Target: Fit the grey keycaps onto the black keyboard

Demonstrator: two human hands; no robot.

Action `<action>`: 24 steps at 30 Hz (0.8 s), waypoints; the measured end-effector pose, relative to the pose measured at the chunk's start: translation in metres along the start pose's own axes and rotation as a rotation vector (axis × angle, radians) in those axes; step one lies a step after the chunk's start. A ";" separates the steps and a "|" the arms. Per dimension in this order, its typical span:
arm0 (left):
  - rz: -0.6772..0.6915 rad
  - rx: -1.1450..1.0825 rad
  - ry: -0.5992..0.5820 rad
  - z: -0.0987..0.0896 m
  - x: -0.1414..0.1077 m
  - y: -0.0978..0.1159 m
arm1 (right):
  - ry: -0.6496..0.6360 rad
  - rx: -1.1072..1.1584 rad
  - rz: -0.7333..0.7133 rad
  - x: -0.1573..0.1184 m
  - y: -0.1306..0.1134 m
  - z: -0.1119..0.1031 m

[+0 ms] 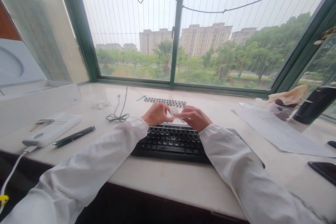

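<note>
My left hand (156, 113) and my right hand (194, 117) meet above the back edge of a black keyboard (170, 148). Between their fingertips is a thin, whitish, tissue-like piece (179, 120), pinched from both sides. Its exact kind is too blurred to tell. The keyboard lies flat on the white sill, partly covered by my hands and sleeves; some key spots look bare of their caps. Just behind my hands, small loose keycaps (166, 102) stand in rows, with a thin blue-green stick (141, 98) at their left end.
A tied grey cable (117, 117) and crumpled clear plastic (101, 104) lie left, near a pen (74, 136) and a white power bank (52, 129) with keys on it. Right are paper sheets (286, 133), a black bottle (317, 105) and a phone (323, 171). Windows rise behind.
</note>
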State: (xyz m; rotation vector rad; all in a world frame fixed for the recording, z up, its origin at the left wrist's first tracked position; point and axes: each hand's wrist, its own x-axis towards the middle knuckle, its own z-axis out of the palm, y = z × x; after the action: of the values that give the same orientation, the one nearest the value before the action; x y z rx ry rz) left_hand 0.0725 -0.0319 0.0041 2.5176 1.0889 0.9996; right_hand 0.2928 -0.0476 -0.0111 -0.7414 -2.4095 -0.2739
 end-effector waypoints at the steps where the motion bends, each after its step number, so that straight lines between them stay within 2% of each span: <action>1: 0.005 0.005 0.002 -0.001 0.000 0.000 | -0.006 -0.027 -0.005 -0.001 0.000 -0.002; 3: 0.028 0.029 0.010 -0.002 0.000 0.000 | -0.023 -0.089 0.017 -0.003 0.001 -0.006; 5: 0.065 0.070 0.024 -0.003 0.000 -0.001 | -0.033 -0.158 0.108 -0.007 0.004 -0.009; 10: 0.150 0.219 0.002 -0.002 0.000 -0.004 | -0.061 -0.223 0.495 -0.018 0.011 -0.008; 13: 0.165 0.273 -0.015 -0.001 -0.001 -0.004 | -0.082 -0.145 0.607 -0.017 0.008 -0.005; 15: 0.156 0.261 -0.023 -0.002 -0.001 -0.004 | -0.017 -0.038 0.656 -0.011 0.001 -0.005; 17: 0.138 0.203 -0.029 -0.003 -0.002 -0.003 | 0.034 0.096 0.698 -0.004 -0.007 -0.006; 19: 0.121 0.106 -0.049 -0.005 -0.002 -0.001 | 0.007 0.218 0.724 0.002 -0.015 -0.008; 21: 0.099 0.000 -0.118 -0.007 -0.003 0.000 | -0.065 0.307 0.739 0.006 -0.021 -0.008; 24: 0.035 -0.112 -0.322 -0.011 -0.003 0.002 | -0.196 0.414 0.708 0.005 -0.023 -0.006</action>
State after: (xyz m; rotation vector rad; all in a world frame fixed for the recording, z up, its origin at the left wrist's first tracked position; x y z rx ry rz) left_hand 0.0650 -0.0364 0.0118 2.5000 0.8715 0.6126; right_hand 0.2788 -0.0665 -0.0035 -1.3854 -2.0960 0.5831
